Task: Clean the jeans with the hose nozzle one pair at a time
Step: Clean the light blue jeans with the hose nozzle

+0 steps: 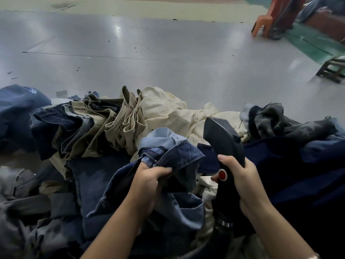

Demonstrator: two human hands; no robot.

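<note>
My left hand (149, 186) grips the waistband of a dark blue pair of jeans (173, 156), bunched and lifted above the pile, its paler inside showing. My right hand (242, 180) holds the black hose nozzle (222, 139) by its handle, the wide head pointing up and away from me. A red button (222, 174) sits on the handle by my thumb. The hose end (223, 227) runs down between my arms. The nozzle head stands just right of the held jeans, close but apart.
A heap of garments lies in front of me: folded khaki trousers (119, 124), cream ones (168, 111), dark blue jeans (56, 126) at left, grey-black jeans (280, 120) at right. Beyond is grey floor (149, 53), with orange chair legs (261, 25) and a low stool (332, 70) at far right.
</note>
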